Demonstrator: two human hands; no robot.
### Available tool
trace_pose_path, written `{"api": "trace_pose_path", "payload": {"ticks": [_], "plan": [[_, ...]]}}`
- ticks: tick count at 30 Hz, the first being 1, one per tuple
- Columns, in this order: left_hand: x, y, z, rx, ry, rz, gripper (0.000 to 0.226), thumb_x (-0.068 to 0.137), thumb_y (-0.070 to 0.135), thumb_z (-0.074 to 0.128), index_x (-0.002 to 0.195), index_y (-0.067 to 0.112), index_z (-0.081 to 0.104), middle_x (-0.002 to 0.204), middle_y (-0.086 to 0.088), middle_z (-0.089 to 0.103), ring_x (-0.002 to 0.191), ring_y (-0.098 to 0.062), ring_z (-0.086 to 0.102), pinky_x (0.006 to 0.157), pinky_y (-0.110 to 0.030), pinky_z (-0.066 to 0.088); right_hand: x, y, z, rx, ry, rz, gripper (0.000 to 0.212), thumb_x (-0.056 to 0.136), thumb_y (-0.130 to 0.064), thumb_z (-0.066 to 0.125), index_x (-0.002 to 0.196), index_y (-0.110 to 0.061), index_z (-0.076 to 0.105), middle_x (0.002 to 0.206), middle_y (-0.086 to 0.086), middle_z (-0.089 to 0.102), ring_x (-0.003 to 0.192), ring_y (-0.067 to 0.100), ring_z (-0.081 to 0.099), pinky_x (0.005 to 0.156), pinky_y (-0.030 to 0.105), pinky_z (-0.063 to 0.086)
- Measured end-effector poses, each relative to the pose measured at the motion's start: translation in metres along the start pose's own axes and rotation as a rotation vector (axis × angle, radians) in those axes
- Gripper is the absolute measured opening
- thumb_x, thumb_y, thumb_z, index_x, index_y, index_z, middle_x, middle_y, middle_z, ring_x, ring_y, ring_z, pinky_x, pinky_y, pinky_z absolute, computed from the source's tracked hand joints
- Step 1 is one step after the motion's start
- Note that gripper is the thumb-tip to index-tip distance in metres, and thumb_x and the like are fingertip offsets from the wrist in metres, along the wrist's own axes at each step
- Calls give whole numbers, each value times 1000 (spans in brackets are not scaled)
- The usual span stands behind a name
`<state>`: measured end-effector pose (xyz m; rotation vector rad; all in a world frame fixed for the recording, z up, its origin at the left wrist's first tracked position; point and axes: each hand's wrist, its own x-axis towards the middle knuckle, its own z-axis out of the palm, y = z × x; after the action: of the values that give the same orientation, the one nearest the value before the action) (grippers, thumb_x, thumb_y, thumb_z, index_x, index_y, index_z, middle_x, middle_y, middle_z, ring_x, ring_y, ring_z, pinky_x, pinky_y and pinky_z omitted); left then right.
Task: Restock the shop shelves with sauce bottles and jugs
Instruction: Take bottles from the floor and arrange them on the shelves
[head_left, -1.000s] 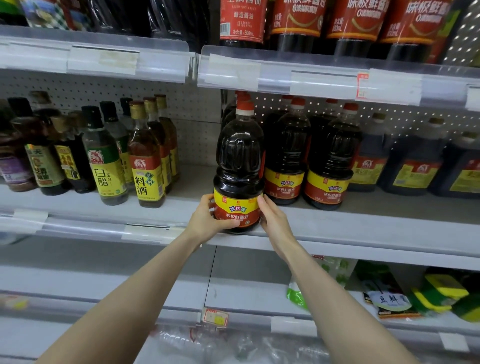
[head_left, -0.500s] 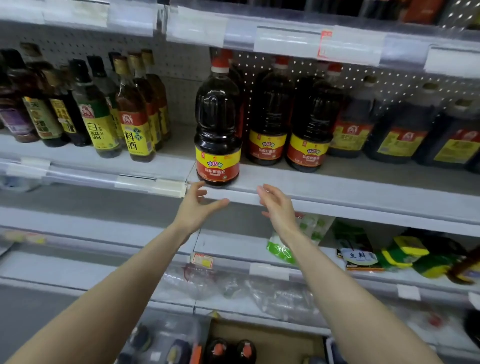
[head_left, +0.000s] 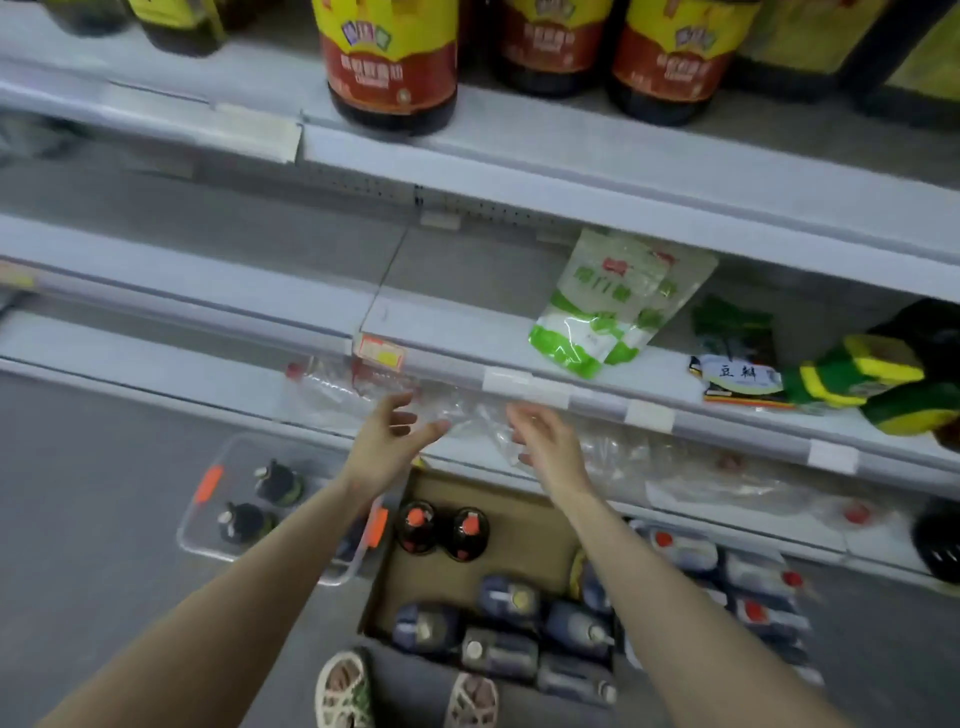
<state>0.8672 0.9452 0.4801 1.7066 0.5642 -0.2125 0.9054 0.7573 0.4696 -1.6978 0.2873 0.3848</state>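
Grey floor, cardboard box of jugs, clear bin alongside

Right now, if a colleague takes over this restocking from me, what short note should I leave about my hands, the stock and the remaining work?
Left hand: open, empty, above the floor stock.
Right hand: open, empty, beside it.
Done: a red-and-yellow-labelled jug stands at the front edge of the upper shelf, with similar jugs further back to its right.
Left: two red-capped jugs stand upright in the cardboard box on the floor, and darker bottles lie beside them. The clear bin holds two small bottles.
A red-capped jug is probably the next to lift.
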Motion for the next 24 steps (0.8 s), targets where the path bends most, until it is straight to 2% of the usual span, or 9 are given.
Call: {"api": "trace_pose_path", "payload": {"ticks": [4,8,10,14,15,18,19,21,24], "plan": [[13,-70,20,-17,-38,-128,80,65,42,85,129,11,48,110,-5,60,103,-20,60,81,-27,46,10,78,7,-31,-5,120,29,90,-32,65,111,-12,66,103,-1,67,98,16,63,83,25,47],[32,-147,36,17,-58,-232,42,80,26,76,114,15,53,103,-2,62,96,-16,61,74,-21,47,20,156,24,-27,14,250,27,89,-31,66,108,-12,65,97,-4,69,97,14,64,77,19,47],[44,-185,42,26,-52,-261,30,80,25,76,103,14,61,97,-1,66,90,-13,62,77,-20,48,28,197,35,-9,38,313,20,90,-26,66,103,-11,64,91,-2,68,97,20,65,85,29,50],[69,-259,55,14,-63,-359,62,70,43,81,116,7,61,105,-7,67,98,-18,63,88,-26,50,45,277,56,-14,97,428,23,86,-35,69,100,-17,62,93,-4,68,100,20,64,96,42,49],[76,-277,59,19,-59,-389,59,74,37,80,118,5,59,105,-8,66,97,-18,62,87,-26,50,50,296,61,-3,115,460,30,84,-38,70,103,-17,62,97,-3,68,102,20,64,97,43,49],[93,-321,71,58,-53,-417,45,84,18,71,120,-3,55,99,-7,62,83,-10,57,66,-8,47,65,349,74,10,149,513,55,67,-58,73,101,-17,62,99,1,68,99,21,64,93,43,50],[98,-336,75,79,-57,-417,40,87,14,68,120,-4,54,99,-7,61,77,-6,55,61,-5,45,70,363,77,22,161,521,52,65,-59,73,95,-18,61,96,4,67,98,23,63,90,43,49],[108,-362,82,96,-71,-414,33,89,12,64,118,1,54,93,-3,58,73,-1,50,57,-1,42,81,388,85,78,196,519,31,78,-41,75,88,-18,56,96,7,65,97,27,61,89,42,44],[122,-397,89,99,-94,-424,30,89,19,65,115,12,52,87,9,56,77,-2,53,61,-5,43,100,422,93,112,196,553,24,86,-34,70,93,-18,53,92,0,62,84,12,57,92,40,47]]}}
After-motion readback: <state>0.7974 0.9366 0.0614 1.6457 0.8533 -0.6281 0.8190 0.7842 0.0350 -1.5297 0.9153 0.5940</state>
